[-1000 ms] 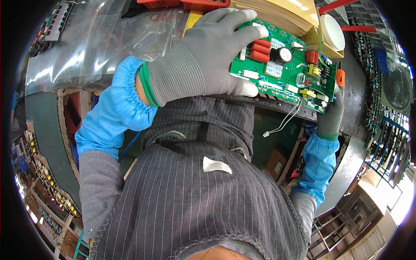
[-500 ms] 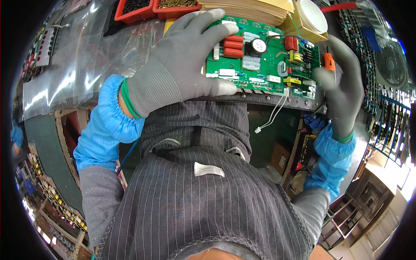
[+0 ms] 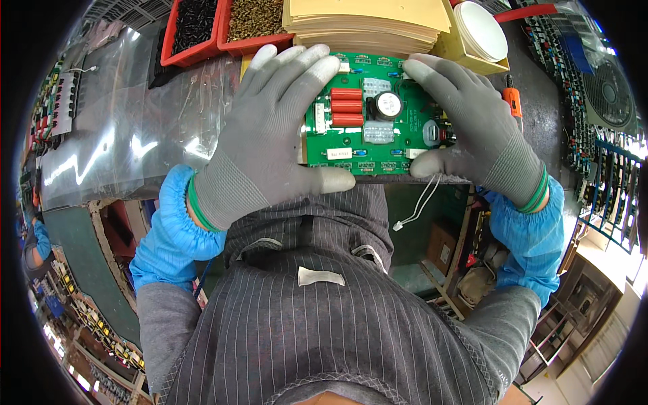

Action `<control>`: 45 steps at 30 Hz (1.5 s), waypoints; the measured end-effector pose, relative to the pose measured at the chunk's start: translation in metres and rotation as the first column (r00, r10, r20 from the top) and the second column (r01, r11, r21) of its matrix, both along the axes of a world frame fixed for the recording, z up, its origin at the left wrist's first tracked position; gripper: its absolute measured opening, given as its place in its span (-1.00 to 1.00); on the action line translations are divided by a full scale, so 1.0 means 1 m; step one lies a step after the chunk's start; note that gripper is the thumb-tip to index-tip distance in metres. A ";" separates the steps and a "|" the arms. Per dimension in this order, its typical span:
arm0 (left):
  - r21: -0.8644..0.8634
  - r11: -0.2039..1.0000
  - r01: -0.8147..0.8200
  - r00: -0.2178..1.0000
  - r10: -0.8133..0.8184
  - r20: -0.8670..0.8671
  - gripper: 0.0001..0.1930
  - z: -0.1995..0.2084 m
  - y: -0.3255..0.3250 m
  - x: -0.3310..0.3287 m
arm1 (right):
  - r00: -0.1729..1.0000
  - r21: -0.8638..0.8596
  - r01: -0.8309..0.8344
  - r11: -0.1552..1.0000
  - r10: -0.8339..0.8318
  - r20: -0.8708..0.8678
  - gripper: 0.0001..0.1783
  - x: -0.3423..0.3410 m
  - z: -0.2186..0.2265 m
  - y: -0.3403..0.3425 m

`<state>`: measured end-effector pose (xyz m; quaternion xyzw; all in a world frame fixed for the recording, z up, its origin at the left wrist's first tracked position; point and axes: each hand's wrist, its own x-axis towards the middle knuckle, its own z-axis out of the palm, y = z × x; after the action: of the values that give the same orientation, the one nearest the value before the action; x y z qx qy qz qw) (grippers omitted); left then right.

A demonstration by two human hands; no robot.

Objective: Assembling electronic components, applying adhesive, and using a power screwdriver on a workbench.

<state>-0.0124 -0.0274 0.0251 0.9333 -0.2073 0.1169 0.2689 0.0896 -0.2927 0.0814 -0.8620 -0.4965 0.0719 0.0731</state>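
A green circuit board [image 3: 351, 143] lies at the front edge of the bench, carrying red block components, a round black part with a white top and several white parts. My left hand [image 3: 273, 128], in a grey glove with pale fingertips, grips the board's left side, fingers along the far corner and thumb at the near edge. The right side is held by my right hand [image 3: 466, 115], likewise gloved, which hides the components there. A white two-wire lead with a plug [image 3: 398, 225] hangs from the board over the bench edge.
Red bins of black parts [image 3: 196, 27] and brass-coloured parts [image 3: 255, 19] stand at the back left. Behind the board rises a stack of tan sheets [image 3: 364, 27], beside a box with white round lids [image 3: 480, 32]. An orange-handled screwdriver [image 3: 511, 101] is at the right.
My right hand has come left from beside the orange-handled screwdriver and taken hold of the board's right side. The board and left hand appear slightly lower and further left in view.
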 end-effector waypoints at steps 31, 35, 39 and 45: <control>-0.723 -0.134 -0.678 0.707 -0.392 -0.589 -0.55 -0.049 -0.001 -0.103 | 0.990 0.032 -0.134 0.990 0.132 0.053 0.06 -0.017 0.001 0.042; -0.703 -0.447 -0.554 0.821 -0.152 -0.550 -0.54 -0.070 -0.006 -0.087 | 0.995 0.010 -0.101 0.995 0.100 0.014 0.10 -0.019 0.006 0.045; -0.870 0.026 -0.492 0.833 0.304 -0.462 -0.62 -0.062 0.000 -0.079 | 0.998 -0.010 -0.062 0.998 0.062 0.012 0.10 -0.021 0.004 0.046; -0.401 0.914 -0.060 0.916 0.210 0.342 -0.69 -0.019 0.006 -0.017 | 0.997 0.039 -0.060 0.997 0.058 0.041 0.11 -0.020 0.000 0.045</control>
<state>-0.0291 -0.0216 0.0065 0.8348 -0.1621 0.3510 0.3919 0.0700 -0.2481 0.0811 -0.8466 -0.5244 0.0469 0.0784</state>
